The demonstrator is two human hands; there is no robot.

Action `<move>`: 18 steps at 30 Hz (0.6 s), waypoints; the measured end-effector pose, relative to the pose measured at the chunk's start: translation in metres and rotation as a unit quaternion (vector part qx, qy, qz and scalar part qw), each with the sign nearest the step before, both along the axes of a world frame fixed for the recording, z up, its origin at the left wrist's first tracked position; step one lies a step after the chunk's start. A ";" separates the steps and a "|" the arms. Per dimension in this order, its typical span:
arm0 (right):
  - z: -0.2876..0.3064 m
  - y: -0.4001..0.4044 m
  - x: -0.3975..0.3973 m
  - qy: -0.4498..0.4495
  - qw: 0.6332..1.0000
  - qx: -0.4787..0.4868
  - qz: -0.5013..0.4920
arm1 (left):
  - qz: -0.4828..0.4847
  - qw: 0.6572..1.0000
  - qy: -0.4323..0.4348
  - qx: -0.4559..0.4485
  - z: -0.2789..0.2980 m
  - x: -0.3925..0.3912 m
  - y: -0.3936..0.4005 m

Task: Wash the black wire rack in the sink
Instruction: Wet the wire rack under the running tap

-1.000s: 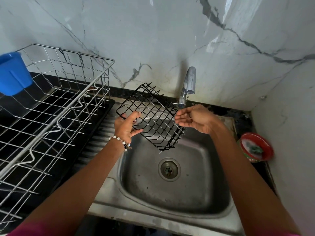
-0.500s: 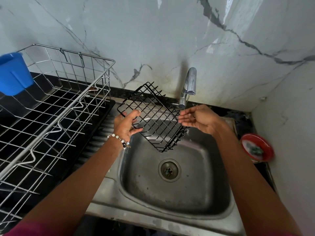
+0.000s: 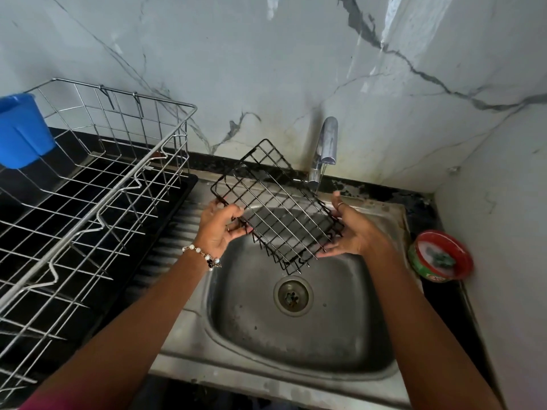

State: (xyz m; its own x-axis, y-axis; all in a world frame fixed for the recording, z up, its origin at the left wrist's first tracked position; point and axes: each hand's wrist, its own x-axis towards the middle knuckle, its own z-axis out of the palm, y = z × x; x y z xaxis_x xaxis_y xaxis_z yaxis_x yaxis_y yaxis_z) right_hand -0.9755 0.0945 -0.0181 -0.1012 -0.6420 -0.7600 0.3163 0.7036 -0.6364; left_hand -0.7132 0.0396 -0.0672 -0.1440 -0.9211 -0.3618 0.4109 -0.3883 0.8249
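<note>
The black wire rack (image 3: 275,202) hangs tilted over the steel sink (image 3: 299,335), its far corner raised toward the wall. My left hand (image 3: 220,227), a bead bracelet on its wrist, grips the rack's left edge. My right hand (image 3: 352,232) holds the rack's right lower edge, fingers curled under the wires. The chrome tap (image 3: 324,149) stands just behind the rack, a thin stream of water falling from its spout by my right fingers. The drain (image 3: 293,295) lies directly below the rack's low corner.
A large silver wire dish rack (image 3: 97,184) on a black tray fills the left counter, with a blue cup (image 3: 20,134) hung on its far end. A red and green soap tub (image 3: 441,255) sits on the dark counter right of the sink. Marble walls close in behind and right.
My right hand has moved from open beside the rack to gripping its right edge. The rack has tipped flatter and shifted slightly right, under the tap.
</note>
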 end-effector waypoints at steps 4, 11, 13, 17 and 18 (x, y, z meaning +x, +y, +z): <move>-0.012 0.003 -0.007 0.014 0.999 0.039 -0.029 | -0.133 0.990 0.050 -0.014 -0.006 0.010 0.006; -0.027 0.019 -0.018 0.135 0.965 -0.186 -0.129 | -0.323 0.931 0.103 0.137 -0.004 0.037 -0.002; -0.026 0.025 -0.018 0.181 0.943 -0.257 -0.106 | -0.323 0.920 0.039 0.217 0.000 0.029 -0.002; -0.016 0.034 -0.021 0.262 0.895 -0.362 -0.022 | -0.300 0.889 -0.007 0.346 -0.009 0.018 -0.001; -0.013 0.036 -0.023 0.258 0.889 -0.379 0.000 | -0.296 0.890 -0.011 0.346 -0.011 0.015 0.000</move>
